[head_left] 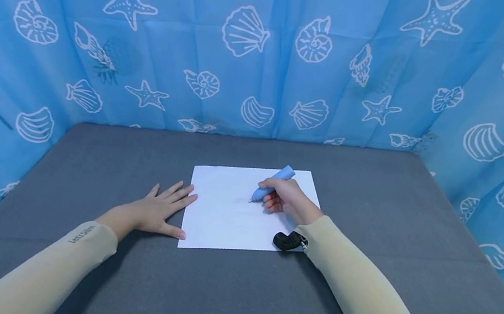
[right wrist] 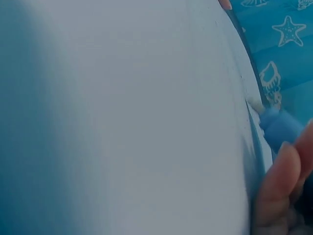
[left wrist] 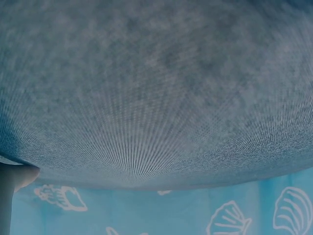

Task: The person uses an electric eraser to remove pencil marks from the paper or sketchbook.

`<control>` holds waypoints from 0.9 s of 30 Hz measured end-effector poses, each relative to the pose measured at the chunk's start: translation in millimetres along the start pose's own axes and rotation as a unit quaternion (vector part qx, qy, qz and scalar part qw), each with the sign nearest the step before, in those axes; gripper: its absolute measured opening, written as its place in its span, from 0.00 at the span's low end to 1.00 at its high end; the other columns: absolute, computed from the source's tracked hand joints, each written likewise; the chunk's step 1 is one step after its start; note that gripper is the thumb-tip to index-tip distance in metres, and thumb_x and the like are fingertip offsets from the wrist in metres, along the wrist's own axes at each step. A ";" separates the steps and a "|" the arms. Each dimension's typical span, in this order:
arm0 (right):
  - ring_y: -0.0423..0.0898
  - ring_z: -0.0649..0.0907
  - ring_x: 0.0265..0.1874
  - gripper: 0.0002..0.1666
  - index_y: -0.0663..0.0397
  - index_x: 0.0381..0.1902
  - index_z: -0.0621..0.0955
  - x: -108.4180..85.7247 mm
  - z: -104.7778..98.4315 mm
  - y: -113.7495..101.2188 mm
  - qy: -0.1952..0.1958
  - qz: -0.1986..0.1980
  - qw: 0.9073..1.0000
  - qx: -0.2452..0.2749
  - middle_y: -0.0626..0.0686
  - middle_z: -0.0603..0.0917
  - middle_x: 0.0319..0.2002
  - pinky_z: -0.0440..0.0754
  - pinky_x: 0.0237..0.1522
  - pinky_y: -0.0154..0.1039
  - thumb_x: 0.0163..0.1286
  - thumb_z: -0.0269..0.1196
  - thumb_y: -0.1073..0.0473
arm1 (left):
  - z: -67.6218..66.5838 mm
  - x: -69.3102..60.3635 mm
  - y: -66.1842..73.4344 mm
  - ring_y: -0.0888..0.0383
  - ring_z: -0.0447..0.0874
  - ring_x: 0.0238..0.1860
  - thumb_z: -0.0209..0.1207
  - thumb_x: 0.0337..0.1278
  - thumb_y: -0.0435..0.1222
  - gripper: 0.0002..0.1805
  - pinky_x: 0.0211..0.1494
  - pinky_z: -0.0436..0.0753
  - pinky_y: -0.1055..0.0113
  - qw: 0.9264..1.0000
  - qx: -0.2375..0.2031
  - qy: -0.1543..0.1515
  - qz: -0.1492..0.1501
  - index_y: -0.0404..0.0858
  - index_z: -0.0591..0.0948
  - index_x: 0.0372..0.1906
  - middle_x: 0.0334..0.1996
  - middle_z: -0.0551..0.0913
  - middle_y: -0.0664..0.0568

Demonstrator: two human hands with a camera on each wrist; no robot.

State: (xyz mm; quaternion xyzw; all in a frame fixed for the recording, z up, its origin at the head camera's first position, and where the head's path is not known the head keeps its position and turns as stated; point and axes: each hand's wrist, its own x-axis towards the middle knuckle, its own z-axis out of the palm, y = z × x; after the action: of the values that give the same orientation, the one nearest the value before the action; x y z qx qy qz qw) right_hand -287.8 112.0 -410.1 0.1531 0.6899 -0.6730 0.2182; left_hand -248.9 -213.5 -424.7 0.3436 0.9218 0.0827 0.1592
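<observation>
A sheet of white paper (head_left: 216,223) lies on the grey cloth-covered table. My right hand (head_left: 287,199) pinches a thick blue pen-shaped tool (head_left: 285,172), its narrow pale tip slanting down to the paper beside a faint grey mark. In the right wrist view the tool (right wrist: 281,128) shows a tapered nose, with fingertips around its body. My left hand (head_left: 163,211) lies flat with fingers spread, fingertips touching the paper's left edge. In the left wrist view only a thumb (left wrist: 22,175) shows.
A black wrist camera (head_left: 287,240) hangs below the right sleeve, over the paper's lower right corner. The grey tabletop (head_left: 227,303) surrounds the sheet. Blue curtains (head_left: 165,48) with white shell and starfish prints stand behind the table and at its sides.
</observation>
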 end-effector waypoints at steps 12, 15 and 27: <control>0.40 0.73 0.12 0.11 0.62 0.30 0.78 -1.0 -5.6 1.6 -0.002 -0.002 1.000 -0.009 0.50 0.75 0.15 0.77 0.19 0.32 0.67 0.62 0.59 | -1.5 2.0 0.5 0.40 0.32 0.76 0.57 0.54 0.66 0.55 0.66 0.35 0.29 1.000 0.004 0.002 0.003 0.41 0.50 0.78 0.78 0.41 0.44; 0.41 0.73 0.12 0.11 0.62 0.31 0.78 -1.1 -5.8 2.2 -0.006 0.001 1.000 -0.008 0.50 0.75 0.15 0.78 0.20 0.33 0.67 0.62 0.59 | -0.9 2.0 -0.1 0.42 0.31 0.76 0.56 0.54 0.66 0.55 0.67 0.35 0.30 1.000 0.011 -0.005 -0.005 0.43 0.48 0.78 0.78 0.40 0.45; 0.41 0.73 0.13 0.11 0.63 0.31 0.77 -0.4 -4.3 2.2 0.002 0.007 1.000 0.002 0.51 0.74 0.16 0.76 0.19 0.32 0.67 0.62 0.58 | 2.7 1.5 -2.7 0.41 0.31 0.76 0.56 0.54 0.67 0.55 0.66 0.34 0.29 1.000 0.003 -0.002 -0.003 0.42 0.48 0.78 0.78 0.40 0.45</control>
State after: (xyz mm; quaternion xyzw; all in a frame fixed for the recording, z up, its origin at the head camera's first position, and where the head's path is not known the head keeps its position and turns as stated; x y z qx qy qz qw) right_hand -286.8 116.3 -411.8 0.1601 0.6881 -0.6722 0.2214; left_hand -250.6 -214.4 -428.3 0.3416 0.9228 0.0781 0.1605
